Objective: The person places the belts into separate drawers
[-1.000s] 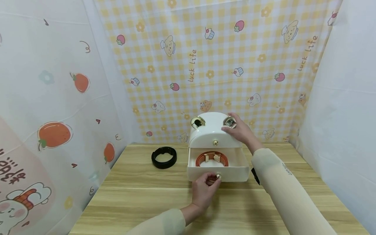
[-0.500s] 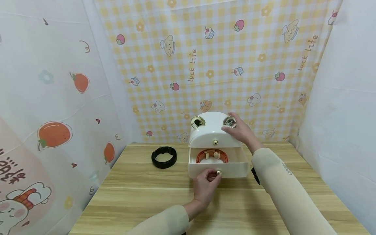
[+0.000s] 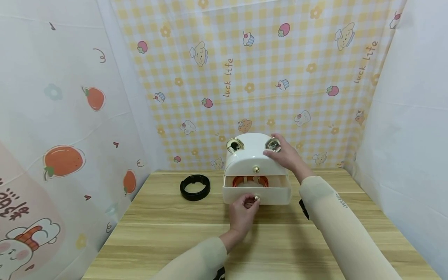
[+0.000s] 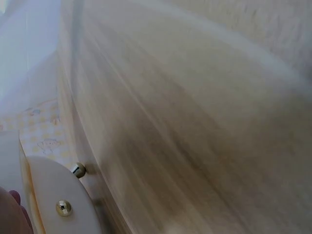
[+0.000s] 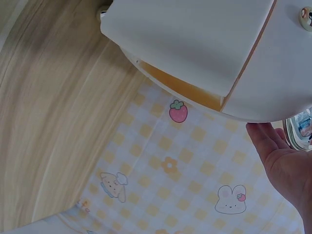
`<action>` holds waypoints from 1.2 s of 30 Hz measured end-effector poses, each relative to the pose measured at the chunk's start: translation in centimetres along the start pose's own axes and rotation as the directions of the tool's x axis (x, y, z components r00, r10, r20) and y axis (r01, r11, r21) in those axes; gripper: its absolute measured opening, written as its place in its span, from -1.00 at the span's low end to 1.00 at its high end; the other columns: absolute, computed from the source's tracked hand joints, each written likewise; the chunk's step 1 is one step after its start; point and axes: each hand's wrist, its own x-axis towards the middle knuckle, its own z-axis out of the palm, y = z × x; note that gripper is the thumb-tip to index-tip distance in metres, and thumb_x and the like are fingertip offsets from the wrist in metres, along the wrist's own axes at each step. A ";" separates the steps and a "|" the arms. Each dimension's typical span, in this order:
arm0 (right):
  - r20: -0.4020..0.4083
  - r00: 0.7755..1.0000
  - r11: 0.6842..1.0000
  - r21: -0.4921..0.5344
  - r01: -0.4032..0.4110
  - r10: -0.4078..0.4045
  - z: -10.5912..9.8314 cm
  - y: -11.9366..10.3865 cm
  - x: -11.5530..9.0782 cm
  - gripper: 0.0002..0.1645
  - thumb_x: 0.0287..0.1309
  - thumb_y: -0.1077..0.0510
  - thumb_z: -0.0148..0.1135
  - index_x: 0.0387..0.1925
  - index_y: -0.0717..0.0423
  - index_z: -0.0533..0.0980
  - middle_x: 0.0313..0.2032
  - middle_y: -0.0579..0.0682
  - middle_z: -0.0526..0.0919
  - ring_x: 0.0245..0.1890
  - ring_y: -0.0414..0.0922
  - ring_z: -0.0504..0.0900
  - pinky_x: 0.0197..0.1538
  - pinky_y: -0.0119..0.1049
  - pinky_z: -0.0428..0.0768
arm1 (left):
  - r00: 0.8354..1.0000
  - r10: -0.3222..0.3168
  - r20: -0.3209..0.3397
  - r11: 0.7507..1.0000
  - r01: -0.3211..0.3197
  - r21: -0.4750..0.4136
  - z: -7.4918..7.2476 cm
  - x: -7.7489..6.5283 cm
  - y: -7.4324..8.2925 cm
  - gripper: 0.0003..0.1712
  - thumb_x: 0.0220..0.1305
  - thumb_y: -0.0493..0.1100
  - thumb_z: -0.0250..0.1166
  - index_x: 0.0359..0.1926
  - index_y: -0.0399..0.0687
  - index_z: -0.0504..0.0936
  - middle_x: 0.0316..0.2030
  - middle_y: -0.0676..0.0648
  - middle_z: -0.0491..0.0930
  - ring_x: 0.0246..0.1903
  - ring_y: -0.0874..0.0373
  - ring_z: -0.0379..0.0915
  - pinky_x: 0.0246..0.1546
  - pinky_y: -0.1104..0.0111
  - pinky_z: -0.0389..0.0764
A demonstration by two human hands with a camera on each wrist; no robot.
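A white domed drawer box (image 3: 252, 149) stands on the table, with two gold-rimmed rings on its top. Its lower drawer (image 3: 234, 195) is pulled partly out. Inside the drawer lies a coiled orange belt (image 3: 237, 181) with pale gold fittings, its near side hidden by the drawer front. My left hand (image 3: 241, 216) pinches the drawer's small gold knob (image 3: 257, 198) between thumb and fingers. Stretched over the box's upper right shoulder, my right hand (image 3: 287, 155) rests beside the right gold ring (image 3: 273, 145). In the right wrist view its fingers (image 5: 265, 139) lie fairly straight against the box's side.
A black coiled belt-like ring (image 3: 195, 195) lies on the wooden table (image 3: 168, 233) left of the box. A yellow checked cloth (image 3: 213, 77) hangs close behind the box. White cloths hang along the left and right sides.
My left hand has pushed the drawer inward, away from me, so less of the orange belt shows. The right hand has stayed in place on the box.
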 end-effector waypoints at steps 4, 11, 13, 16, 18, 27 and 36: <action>0.002 1.000 1.000 0.000 -0.002 0.002 0.0 0.0 0.0 -0.04 0.31 -0.15 0.24 0.55 -0.11 -0.04 0.42 0.35 0.18 0.34 0.35 0.23 0.30 0.28 0.24 | 1.000 -0.016 -0.003 1.000 0.016 0.016 0.3 0.5 -0.2 -0.89 0.12 -0.29 0.48 -0.32 -0.17 0.70 -0.42 0.03 0.70 -0.48 0.34 0.58 -0.46 0.47 0.64; 0.003 1.000 1.000 0.000 0.001 -0.001 0.0 0.0 0.0 -0.04 0.31 -0.15 0.23 0.55 -0.11 -0.04 0.41 0.35 0.20 0.33 0.35 0.24 0.29 0.27 0.25 | 0.999 -0.032 -0.008 0.999 0.032 0.044 0.8 1.3 -0.5 -0.88 0.12 -0.28 0.48 -0.31 -0.14 0.70 -0.43 0.06 0.69 -0.50 0.35 0.56 -0.47 0.47 0.63; 0.003 1.000 1.000 -0.001 -0.002 0.002 -0.1 0.0 0.0 -0.04 0.31 -0.14 0.23 0.55 -0.11 -0.04 0.41 0.35 0.20 0.33 0.35 0.24 0.29 0.27 0.25 | 0.999 -0.044 -0.008 0.998 0.044 0.045 1.0 1.6 -0.6 -0.88 0.12 -0.27 0.48 -0.31 -0.13 0.70 -0.43 0.07 0.69 -0.49 0.35 0.56 -0.45 0.48 0.63; 0.002 1.000 1.000 -0.003 -0.006 0.006 -0.1 0.0 0.0 -0.04 0.31 -0.14 0.23 0.55 -0.12 -0.04 0.41 0.36 0.20 0.34 0.36 0.24 0.30 0.28 0.25 | 0.998 -0.062 -0.007 0.997 0.062 0.035 1.1 2.0 -0.7 -0.88 0.12 -0.27 0.48 -0.31 -0.12 0.70 -0.42 0.08 0.68 -0.47 0.35 0.56 -0.43 0.48 0.63; 0.001 1.000 1.000 -0.007 -0.008 0.008 -0.1 -0.1 0.0 -0.04 0.31 -0.15 0.24 0.55 -0.12 -0.04 0.40 0.36 0.20 0.34 0.36 0.23 0.30 0.28 0.24 | 0.998 -0.068 -0.011 0.997 0.068 0.028 1.2 2.3 -0.8 -0.88 0.12 -0.27 0.48 -0.31 -0.13 0.70 -0.42 0.08 0.68 -0.47 0.34 0.57 -0.43 0.48 0.63; 0.005 1.000 1.000 -0.002 -0.005 0.005 -0.1 -0.2 0.0 -0.05 0.32 -0.14 0.23 0.55 -0.10 -0.03 0.42 0.35 0.18 0.36 0.34 0.21 0.30 0.28 0.24 | 0.996 -0.083 -0.026 0.996 0.082 -0.017 1.6 3.5 -1.2 -0.87 0.11 -0.31 0.48 -0.31 -0.17 0.70 -0.42 0.03 0.69 -0.48 0.29 0.61 -0.49 0.47 0.64; 0.003 1.000 1.000 -0.006 -0.011 0.011 -0.1 0.0 0.1 -0.04 0.31 -0.16 0.23 0.55 -0.13 -0.03 0.42 0.33 0.18 0.35 0.34 0.22 0.27 0.28 0.28 | 0.994 -0.104 -0.028 0.994 0.104 -0.018 1.9 4.3 -1.4 -0.87 0.11 -0.31 0.46 -0.30 -0.18 0.69 -0.41 0.01 0.70 -0.50 0.27 0.62 -0.55 0.45 0.63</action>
